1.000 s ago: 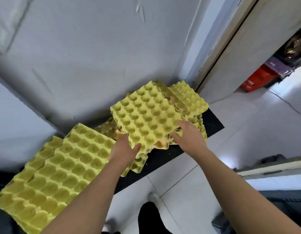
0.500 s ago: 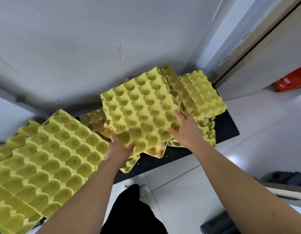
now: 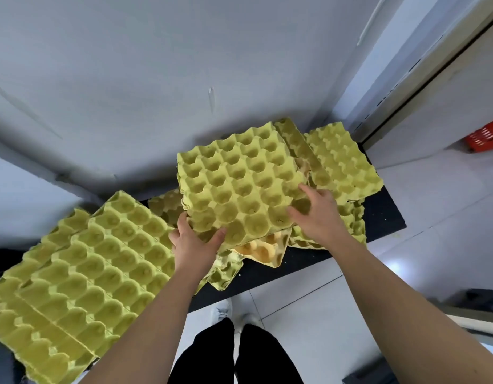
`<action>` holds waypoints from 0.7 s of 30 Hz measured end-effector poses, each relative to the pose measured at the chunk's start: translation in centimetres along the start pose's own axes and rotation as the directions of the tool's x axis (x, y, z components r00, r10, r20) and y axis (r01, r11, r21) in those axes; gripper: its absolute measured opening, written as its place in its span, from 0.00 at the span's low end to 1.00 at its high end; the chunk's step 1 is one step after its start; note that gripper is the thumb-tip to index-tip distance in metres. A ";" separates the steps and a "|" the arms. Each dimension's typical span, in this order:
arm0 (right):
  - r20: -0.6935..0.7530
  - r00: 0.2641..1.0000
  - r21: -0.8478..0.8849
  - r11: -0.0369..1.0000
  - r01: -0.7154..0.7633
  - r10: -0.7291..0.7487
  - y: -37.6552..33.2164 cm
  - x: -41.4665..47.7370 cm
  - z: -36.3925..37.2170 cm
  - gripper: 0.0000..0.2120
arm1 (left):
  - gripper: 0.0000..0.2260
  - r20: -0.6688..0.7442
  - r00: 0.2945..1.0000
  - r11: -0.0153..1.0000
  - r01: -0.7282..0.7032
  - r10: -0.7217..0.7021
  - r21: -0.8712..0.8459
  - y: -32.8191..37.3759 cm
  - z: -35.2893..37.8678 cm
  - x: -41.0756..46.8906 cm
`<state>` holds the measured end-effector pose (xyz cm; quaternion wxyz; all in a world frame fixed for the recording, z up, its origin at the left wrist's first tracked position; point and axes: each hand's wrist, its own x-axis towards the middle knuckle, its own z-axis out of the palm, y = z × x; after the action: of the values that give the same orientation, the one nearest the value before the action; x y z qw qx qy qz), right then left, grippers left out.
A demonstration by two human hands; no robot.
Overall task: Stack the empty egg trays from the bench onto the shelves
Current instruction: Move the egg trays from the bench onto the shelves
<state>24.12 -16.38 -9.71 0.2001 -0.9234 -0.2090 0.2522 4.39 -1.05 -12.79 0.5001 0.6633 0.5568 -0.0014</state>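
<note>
A yellow egg tray [image 3: 237, 184] sits raised on top of a loose pile of trays on the black bench [image 3: 383, 214]. My left hand [image 3: 194, 245] grips its near-left corner, thumb on top and fingers underneath. On the tray's near-right edge my right hand [image 3: 318, 217] holds it with fingers spread over the cups. More yellow trays [image 3: 342, 162] lie askew behind and to the right. A paler orange tray [image 3: 263, 249] pokes out under the held one.
A big stack of yellow trays [image 3: 82, 275] fills the lower left, close to my left forearm. A grey wall [image 3: 156, 79] stands directly behind the bench. White tiled floor [image 3: 433, 245] lies to the right, with a red crate [image 3: 486, 135] by the doorway. My legs are below.
The view has tilted down and nearer to the bench. Both hands have kept their hold on the top tray, the right hand sliding a little further over its edge.
</note>
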 end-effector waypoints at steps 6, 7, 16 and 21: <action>-0.066 0.993 0.076 0.991 0.107 -0.102 -3.4 -2.5 -2.7 0.29 | 0.43 -0.183 0.976 0.993 -0.117 0.114 -0.008 2.4 -4.2 -3.7; -0.077 0.989 0.082 0.988 0.133 -0.127 -4.1 -3.1 -3.3 0.28 | 0.43 -0.220 0.966 0.990 -0.137 0.132 -0.010 2.7 -5.0 -4.5; -0.200 0.879 0.185 0.864 0.468 -0.433 -9.4 -11.1 -6.4 0.20 | 0.39 -0.596 0.779 0.963 -0.267 0.194 -0.036 3.0 -12.0 -15.9; -0.247 0.770 0.215 0.742 0.635 -0.588 -13.0 -16.3 -7.4 0.18 | 0.36 -0.766 0.616 0.939 -0.340 0.186 -0.045 2.2 -16.5 -23.3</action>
<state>11.64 -15.45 8.59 0.4194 -0.7814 -0.4453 0.1233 -11.97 -7.02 9.93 0.2789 0.6289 0.6068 0.3980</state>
